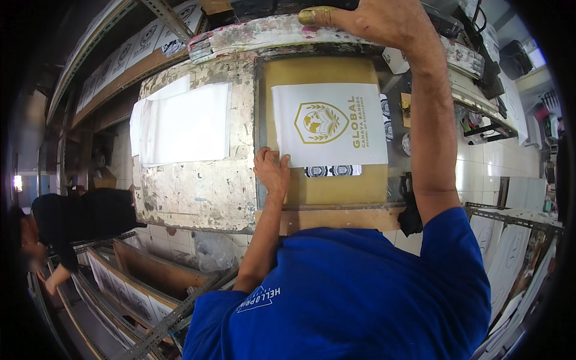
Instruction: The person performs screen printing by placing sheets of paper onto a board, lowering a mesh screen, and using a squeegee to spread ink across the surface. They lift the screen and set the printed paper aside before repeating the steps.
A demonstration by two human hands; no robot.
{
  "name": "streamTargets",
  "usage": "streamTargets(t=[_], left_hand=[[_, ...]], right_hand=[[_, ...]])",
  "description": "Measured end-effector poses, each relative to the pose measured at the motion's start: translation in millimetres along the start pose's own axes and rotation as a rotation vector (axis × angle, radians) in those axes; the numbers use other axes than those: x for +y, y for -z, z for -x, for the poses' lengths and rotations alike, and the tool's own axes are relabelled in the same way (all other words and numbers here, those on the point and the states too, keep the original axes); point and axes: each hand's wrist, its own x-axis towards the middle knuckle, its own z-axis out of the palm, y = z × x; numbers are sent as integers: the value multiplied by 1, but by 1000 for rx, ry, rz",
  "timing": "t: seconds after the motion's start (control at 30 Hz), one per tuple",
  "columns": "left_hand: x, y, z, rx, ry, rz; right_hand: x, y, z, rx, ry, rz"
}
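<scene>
A white sheet [285,117] printed with a gold crest and gold lettering lies on a yellowish-brown printing bed [324,191]. My left hand [273,173] is at its lower left corner, thumb on the paper and fingers apart along the edge. Under the sheet's near edge, a strip with black round patterns [333,171] sticks out. At the far side, my right hand [384,21] holds a paint-smeared wooden frame bar [258,37]. Its thumb is stained gold and stretched along the bar; the other fingers are mostly cut off by the picture's upper edge.
Left of the bed, blank white sheets [186,126] lie stacked on a stained worktop [186,195]. Metal racks [129,78] hold printed sheets. Low on the left, a person in black [84,216] reaches toward a wooden-sided rack [153,270]. Black cloth [410,216] hangs near my right arm.
</scene>
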Motion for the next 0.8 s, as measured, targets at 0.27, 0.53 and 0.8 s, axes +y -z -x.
streamTargets(t=[0.27, 0.53, 0.8], left_hand=[[41, 8, -14, 7, 197, 626], [91, 47, -41, -41, 181, 807], [48, 85, -73, 140, 304, 1099]], right_hand=[[1, -2, 3, 37, 51, 22], [4, -2, -4, 4, 54, -46], [1, -1, -6, 9, 41, -122]])
